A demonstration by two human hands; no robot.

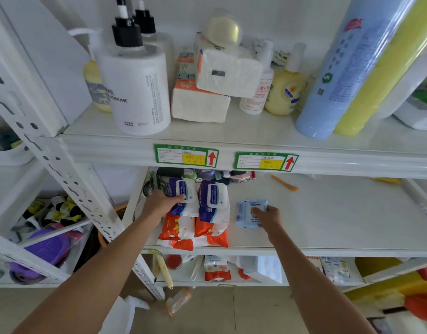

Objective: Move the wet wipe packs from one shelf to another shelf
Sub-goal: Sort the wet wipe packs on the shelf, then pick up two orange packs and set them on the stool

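On the middle shelf (328, 227) lie two purple-and-white wet wipe packs side by side, stacked over two orange-and-white packs (211, 233). My left hand (160, 203) grips the left purple pack (183, 196) from its left side. The right purple pack (213, 201) lies untouched beside it. My right hand (266, 216) rests with its fingers on a small light-blue wipe pack (247, 212) that lies flat on the shelf, just right of the stack.
The upper shelf (231, 138) carries pump bottles, tissue packs (200, 102), lotion bottles and a tall blue-and-yellow roll (352, 75). An orange stick (283, 183) lies at the back of the middle shelf. The lower shelf holds more packs. A slanted upright post (70, 184) stands at left.
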